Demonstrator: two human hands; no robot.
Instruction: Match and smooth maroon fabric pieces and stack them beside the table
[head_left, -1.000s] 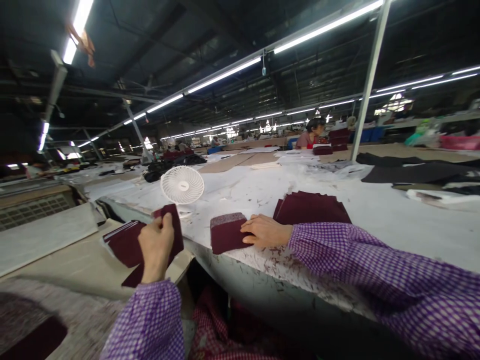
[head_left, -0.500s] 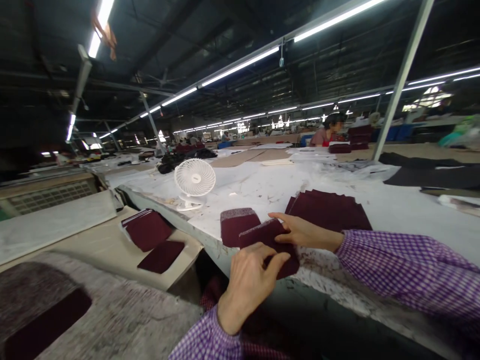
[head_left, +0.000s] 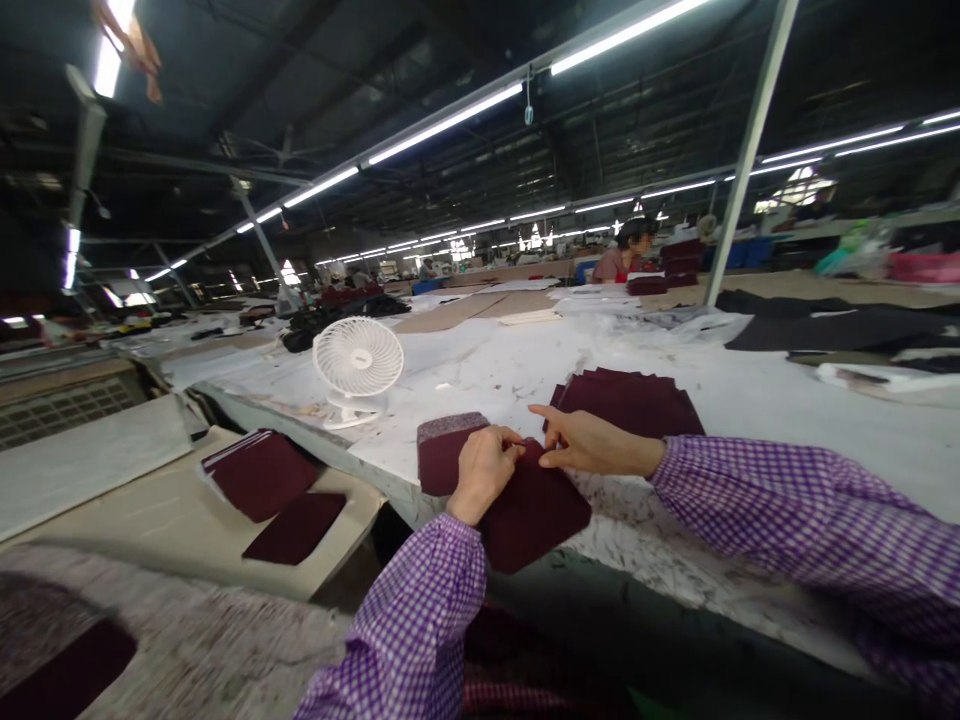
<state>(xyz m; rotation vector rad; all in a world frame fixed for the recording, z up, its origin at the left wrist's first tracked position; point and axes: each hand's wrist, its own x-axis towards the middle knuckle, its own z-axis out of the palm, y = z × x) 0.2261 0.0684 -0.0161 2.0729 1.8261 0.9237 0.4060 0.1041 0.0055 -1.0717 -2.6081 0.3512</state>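
A dark maroon fabric piece (head_left: 534, 512) hangs over the front edge of the white-covered table between my hands. My left hand (head_left: 484, 472) pinches its top edge, thumb and fingers together. At the top right corner, my right hand (head_left: 591, 440) grips the same piece by the thumb and bent fingers, its index finger stretched out to the left. Beside my left hand lies another maroon piece (head_left: 442, 462) with a speckled grey band (head_left: 454, 425) along its top. Behind my right hand is a fanned stack of maroon pieces (head_left: 630, 398).
A white desk fan (head_left: 358, 358) stands on the white-covered table (head_left: 480, 365). Left, a beige board (head_left: 169, 515) bears a maroon stack (head_left: 262, 475) and a single piece (head_left: 296, 528). A metal post (head_left: 752, 150) rises at right; a person (head_left: 619, 262) sits farther back.
My left hand has moved up from the front of the maroon piece to its top edge. More of the piece's plain face now shows, hanging lower. The whole view has shifted slightly.
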